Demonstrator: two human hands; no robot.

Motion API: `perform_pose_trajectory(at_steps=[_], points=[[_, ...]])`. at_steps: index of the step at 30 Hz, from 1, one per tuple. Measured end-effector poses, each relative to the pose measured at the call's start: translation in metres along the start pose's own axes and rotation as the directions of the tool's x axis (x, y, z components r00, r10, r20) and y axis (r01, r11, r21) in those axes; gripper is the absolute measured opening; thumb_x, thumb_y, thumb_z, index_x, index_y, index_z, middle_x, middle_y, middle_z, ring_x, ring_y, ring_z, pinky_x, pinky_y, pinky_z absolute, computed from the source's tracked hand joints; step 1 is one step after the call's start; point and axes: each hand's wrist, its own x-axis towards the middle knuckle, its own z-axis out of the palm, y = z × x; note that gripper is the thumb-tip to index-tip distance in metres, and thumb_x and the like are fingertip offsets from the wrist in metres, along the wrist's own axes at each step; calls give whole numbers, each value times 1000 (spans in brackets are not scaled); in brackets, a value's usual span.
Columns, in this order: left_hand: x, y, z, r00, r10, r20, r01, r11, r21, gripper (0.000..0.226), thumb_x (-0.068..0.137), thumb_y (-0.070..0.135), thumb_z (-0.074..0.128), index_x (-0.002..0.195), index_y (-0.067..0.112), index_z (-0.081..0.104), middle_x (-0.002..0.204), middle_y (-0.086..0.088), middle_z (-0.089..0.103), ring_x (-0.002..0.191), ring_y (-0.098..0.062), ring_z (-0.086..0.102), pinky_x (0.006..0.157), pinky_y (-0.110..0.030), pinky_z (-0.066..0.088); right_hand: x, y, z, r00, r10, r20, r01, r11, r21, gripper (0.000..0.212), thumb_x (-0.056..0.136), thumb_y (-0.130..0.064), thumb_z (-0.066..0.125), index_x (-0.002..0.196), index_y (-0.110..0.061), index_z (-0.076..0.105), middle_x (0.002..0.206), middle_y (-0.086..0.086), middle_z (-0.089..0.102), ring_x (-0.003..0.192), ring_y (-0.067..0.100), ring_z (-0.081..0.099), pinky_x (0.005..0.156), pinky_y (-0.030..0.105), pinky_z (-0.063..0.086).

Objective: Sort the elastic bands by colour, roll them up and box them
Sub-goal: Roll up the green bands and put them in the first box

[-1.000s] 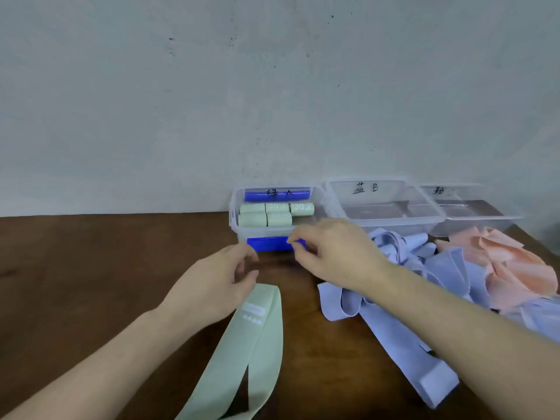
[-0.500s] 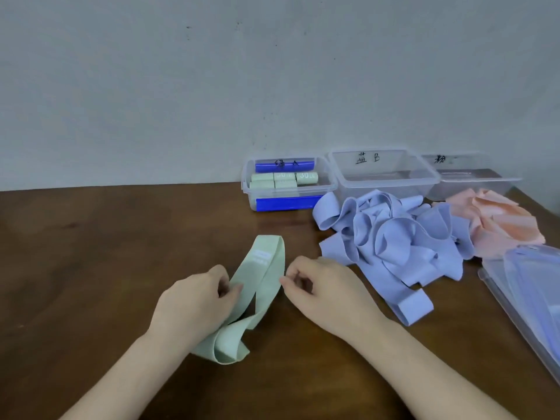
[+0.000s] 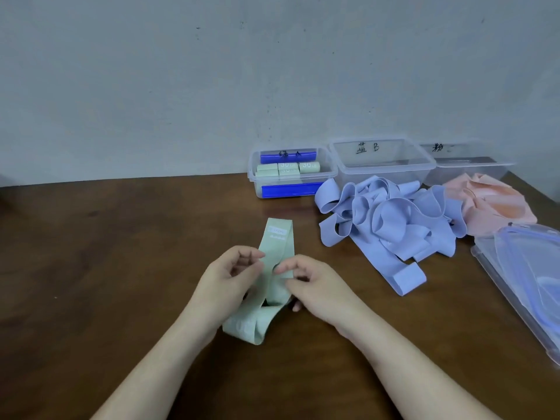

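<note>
A pale green elastic band (image 3: 277,241) lies folded on the brown table (image 3: 121,268) in front of me. My left hand (image 3: 227,280) pinches its left edge and my right hand (image 3: 315,286) pinches its right edge, near the middle of the band. Behind it stands a clear box (image 3: 263,180) holding several rolled green bands (image 3: 286,169). A heap of lilac bands (image 3: 391,219) lies to the right, with a pile of pink bands (image 3: 488,201) beyond it.
Two clear boxes stand by the wall: one (image 3: 381,168) behind the lilac heap, another (image 3: 472,166) behind the pink pile. Clear lids (image 3: 527,277) with blue rims lie at the table's right edge. A grey wall rises behind the table.
Both hands came back from the green box toward me with the green band. They now pinch it closer together, and the band is folded under my hands.
</note>
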Motion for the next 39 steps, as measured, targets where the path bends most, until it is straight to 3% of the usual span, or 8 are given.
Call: perform_pose_trajectory(at_steps=[4, 7, 9, 16, 26, 31, 35, 39], points=[[-3, -2, 7, 991, 84, -108, -82, 996, 23, 12, 96, 21, 61, 96, 31, 67, 95, 11, 68, 89, -3, 63, 79, -20, 50, -2, 8, -11, 994, 90, -69, -73, 971, 227, 26, 95, -3, 49, 99, -21, 67, 106, 11, 68, 76, 22, 71, 65, 33, 61], [-6, -17, 8, 983, 175, -46, -162, 964, 212, 12, 94, 23, 63, 99, 34, 65, 103, 14, 64, 95, -3, 60, 79, -15, 47, -7, 18, -20, 981, -20, -194, -25, 973, -227, 17, 99, -22, 52, 103, -34, 63, 108, -8, 65, 65, 5, 64, 61, 21, 51], [-9, -26, 8, 976, 216, 22, -210, 914, 348, 10, 93, 29, 63, 99, 37, 64, 104, 20, 60, 101, -1, 57, 83, -14, 44, -11, 26, -23, 958, -168, -233, 15, 839, -544, 18, 97, -35, 54, 113, -38, 61, 107, -16, 58, 86, 4, 59, 73, 24, 51], [-8, -36, 12, 961, 274, 41, -243, 762, 601, 25, 94, 37, 57, 118, 38, 61, 108, 26, 58, 107, 0, 46, 98, -31, 42, -27, 48, -21, 934, -249, -254, 95, 863, -496, 27, 93, -46, 60, 118, -41, 65, 112, -24, 51, 97, 0, 51, 82, 14, 39], [-8, -33, 7, 964, 207, 167, -257, 883, 392, 33, 97, 34, 55, 128, 44, 59, 122, 37, 58, 126, 9, 44, 114, -35, 36, -14, 28, 5, 952, -158, -261, -49, 767, -640, 32, 78, -64, 68, 85, -33, 63, 96, -17, 52, 95, 9, 46, 90, 32, 43], [-14, -32, 9, 929, 281, 241, -360, 837, 412, 39, 97, 32, 58, 135, 42, 52, 130, 37, 49, 124, 16, 41, 111, -27, 37, -14, 20, -2, 978, -53, -202, 0, 968, -252, 40, 92, -40, 67, 66, -12, 54, 62, -9, 48, 60, 8, 45, 63, 28, 40], [-14, -33, 11, 949, 272, 158, -312, 877, 365, 42, 96, 31, 60, 132, 48, 48, 128, 31, 53, 120, 11, 48, 104, -22, 43, -23, 8, -9, 987, 85, -138, -66, 989, 136, 27, 98, -36, 61, 90, -12, 71, 88, 2, 73, 72, 7, 64, 64, 20, 47], [-13, -31, 9, 971, 193, 143, -231, 917, 327, 39, 99, 32, 55, 121, 62, 42, 111, 33, 61, 111, 17, 48, 88, -7, 36, -23, 7, -12, 983, 130, -130, -126, 991, 42, 19, 100, -39, 55, 95, -23, 63, 92, -2, 73, 72, 9, 67, 61, 23, 49]])
